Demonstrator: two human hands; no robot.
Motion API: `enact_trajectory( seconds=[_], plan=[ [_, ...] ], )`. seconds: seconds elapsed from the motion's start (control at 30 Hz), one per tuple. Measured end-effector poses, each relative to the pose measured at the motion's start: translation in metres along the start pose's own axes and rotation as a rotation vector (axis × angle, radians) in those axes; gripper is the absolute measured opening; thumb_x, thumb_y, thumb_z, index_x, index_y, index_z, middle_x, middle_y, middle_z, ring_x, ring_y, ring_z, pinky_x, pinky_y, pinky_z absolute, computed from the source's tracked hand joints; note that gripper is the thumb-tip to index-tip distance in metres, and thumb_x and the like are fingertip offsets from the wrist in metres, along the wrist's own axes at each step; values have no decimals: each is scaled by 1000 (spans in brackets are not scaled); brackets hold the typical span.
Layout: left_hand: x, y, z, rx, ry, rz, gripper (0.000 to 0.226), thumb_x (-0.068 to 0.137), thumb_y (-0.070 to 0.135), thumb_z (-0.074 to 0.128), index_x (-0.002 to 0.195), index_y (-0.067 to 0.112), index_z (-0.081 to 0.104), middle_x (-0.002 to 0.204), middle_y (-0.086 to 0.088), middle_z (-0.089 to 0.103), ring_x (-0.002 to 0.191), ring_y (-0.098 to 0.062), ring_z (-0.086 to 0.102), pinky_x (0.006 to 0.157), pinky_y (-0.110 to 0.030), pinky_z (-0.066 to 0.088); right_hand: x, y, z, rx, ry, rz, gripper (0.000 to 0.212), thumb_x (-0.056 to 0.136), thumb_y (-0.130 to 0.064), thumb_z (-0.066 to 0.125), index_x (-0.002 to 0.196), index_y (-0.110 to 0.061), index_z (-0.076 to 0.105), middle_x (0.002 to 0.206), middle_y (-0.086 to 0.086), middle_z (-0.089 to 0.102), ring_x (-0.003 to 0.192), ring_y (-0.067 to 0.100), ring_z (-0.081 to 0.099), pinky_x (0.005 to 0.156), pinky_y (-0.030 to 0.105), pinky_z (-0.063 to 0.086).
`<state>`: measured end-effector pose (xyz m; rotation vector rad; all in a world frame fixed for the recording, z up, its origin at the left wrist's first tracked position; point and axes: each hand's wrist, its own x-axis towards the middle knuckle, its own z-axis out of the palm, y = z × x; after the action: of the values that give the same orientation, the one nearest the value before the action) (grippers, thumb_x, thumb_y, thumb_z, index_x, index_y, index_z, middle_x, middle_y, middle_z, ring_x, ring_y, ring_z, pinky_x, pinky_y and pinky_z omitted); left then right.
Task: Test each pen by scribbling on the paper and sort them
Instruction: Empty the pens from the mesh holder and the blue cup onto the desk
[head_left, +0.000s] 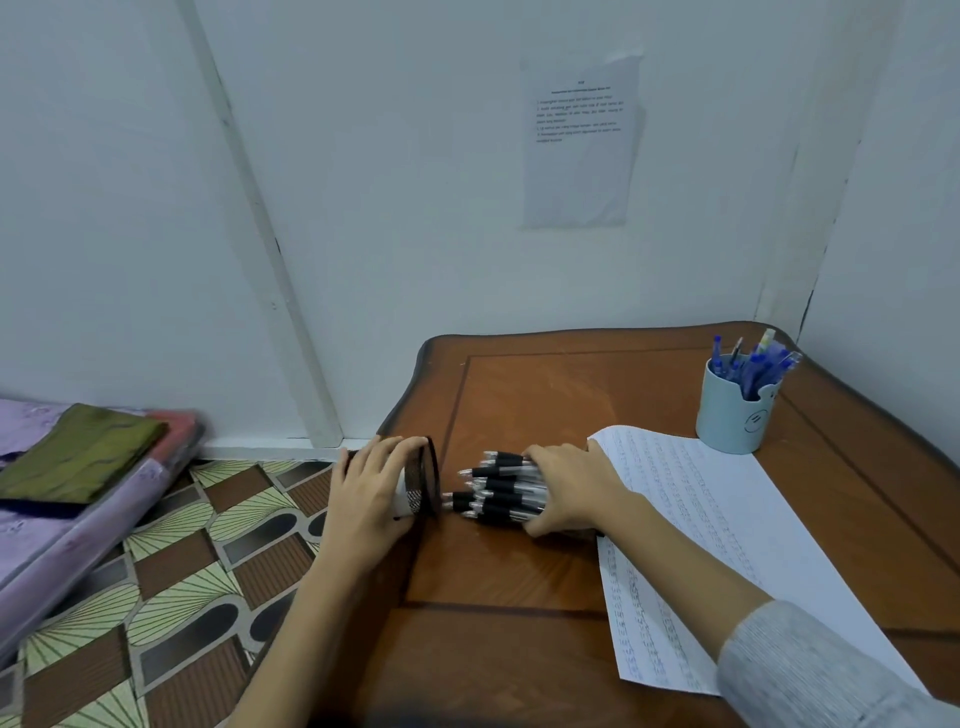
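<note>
Two hands at work — the left hand (370, 486) grips a tipped black mesh holder (423, 480), the right hand (563, 488) clutches a bundle of black-grip pens (501, 488).

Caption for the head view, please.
Left hand holds a tipped black mesh holder; right hand grips a bundle of black pens beside the scribbled paper.

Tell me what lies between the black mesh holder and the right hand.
In the head view, a bundle of black-grip pens lies on the table, gripped by the right hand, tips pointing at the mouth of the black mesh holder.
</note>
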<state>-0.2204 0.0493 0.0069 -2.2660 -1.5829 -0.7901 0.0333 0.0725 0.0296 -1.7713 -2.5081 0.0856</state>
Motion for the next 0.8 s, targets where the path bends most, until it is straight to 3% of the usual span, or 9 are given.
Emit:
enact_trajectory(
  seconds=[0.17, 0.27, 0.37, 0.53, 0.7, 0.8],
  plan=[
    [1, -6, -8, -155, 125, -91, 92, 49, 13, 87, 127, 30, 42, 119, 2, 58, 103, -27, 57, 87, -42, 42, 1, -1, 1, -9, -18, -15, 77, 67, -62, 72, 127, -23, 45, 119, -5, 60, 110, 18, 54, 102, 41, 31],
    [5, 1, -10, -244, 208, -138, 90, 51, 9, 85, 128, 29, 42, 122, 3, 57, 108, -23, 55, 89, -41, 42, -5, -4, 3, 45, -10, -64, 104, 67, -72, 68, 147, -20, 27, 140, -2, 48, 128, 19, 44, 111, 43, 26],
    [12, 15, -12, -344, 300, -200, 84, 56, 17, 89, 127, 27, 45, 122, 4, 59, 110, -19, 55, 93, -42, 44, -16, -12, 12, 27, 32, -69, 121, 64, -81, 59, 153, -15, 11, 147, 1, 38, 133, 21, 37, 112, 42, 25],
    [18, 36, -19, -556, 397, -279, 79, 60, 28, 91, 122, 38, 43, 116, 20, 57, 107, -2, 55, 89, -25, 45, -35, -26, 24, -29, 146, -18, 113, 72, -81, 50, 153, -13, 11, 148, 5, 34, 135, 25, 32, 111, 44, 22],
    [17, 42, -17, -619, 390, -333, 84, 59, 27, 92, 119, 50, 39, 114, 40, 49, 110, 10, 50, 94, -24, 45, -44, -28, 36, -75, 309, -10, 103, 64, -88, 46, 143, -23, 41, 128, 2, 56, 115, 26, 49, 97, 45, 37],
    [14, 42, -15, -639, 392, -350, 85, 58, 26, 92, 122, 46, 40, 115, 39, 49, 113, 8, 50, 98, -31, 46, -44, -20, 32, -59, 181, -27, 115, 57, -93, 27, 151, -29, 20, 150, 8, 35, 138, 35, 28, 112, 55, 16]
  ],
)
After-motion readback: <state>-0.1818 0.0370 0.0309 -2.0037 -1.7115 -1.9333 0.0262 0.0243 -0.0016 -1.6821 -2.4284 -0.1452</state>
